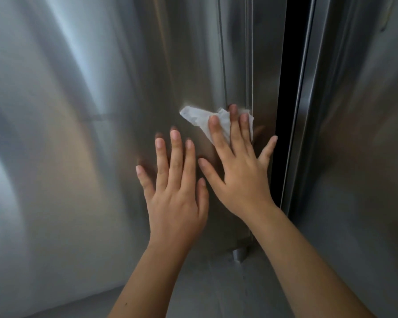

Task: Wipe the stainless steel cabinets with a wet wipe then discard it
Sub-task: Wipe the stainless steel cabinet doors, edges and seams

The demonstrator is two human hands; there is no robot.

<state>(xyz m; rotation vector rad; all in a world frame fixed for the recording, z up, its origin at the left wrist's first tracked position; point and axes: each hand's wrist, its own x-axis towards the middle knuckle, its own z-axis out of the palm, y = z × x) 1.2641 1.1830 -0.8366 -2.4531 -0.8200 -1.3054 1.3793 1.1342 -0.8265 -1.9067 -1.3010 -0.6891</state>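
**Wipe pinned under the right fingertips, close to the door edge**

The crumpled white wet wipe (pixel 200 119) is pressed against the brushed stainless steel cabinet door (pixel 101 134) by the straight fingers of the right hand (pixel 241 177). It is not gripped, only held to the metal under the three middle fingertips. The wipe lies directly ahead of that hand, above the palm. Its long axis runs roughly sideways across the door, and a loose corner is left sticking out to the upper left.

The left hand (pixel 175 191) is laid open and flat on the same door, just beside the right and slightly lower. Nothing is held in it, and the wipe is not touched by it.

Just right of the wipe, a thin vertical ridge (pixel 249 65) is seen. Beyond it, a dark vertical gap (pixel 287 76) parts this door from the neighbouring steel panel (pixel 359 134). The right hand is judged to be the working hand. As the edge is so near on that side, the coming stroke is probably to be carried leftward or along the ridge
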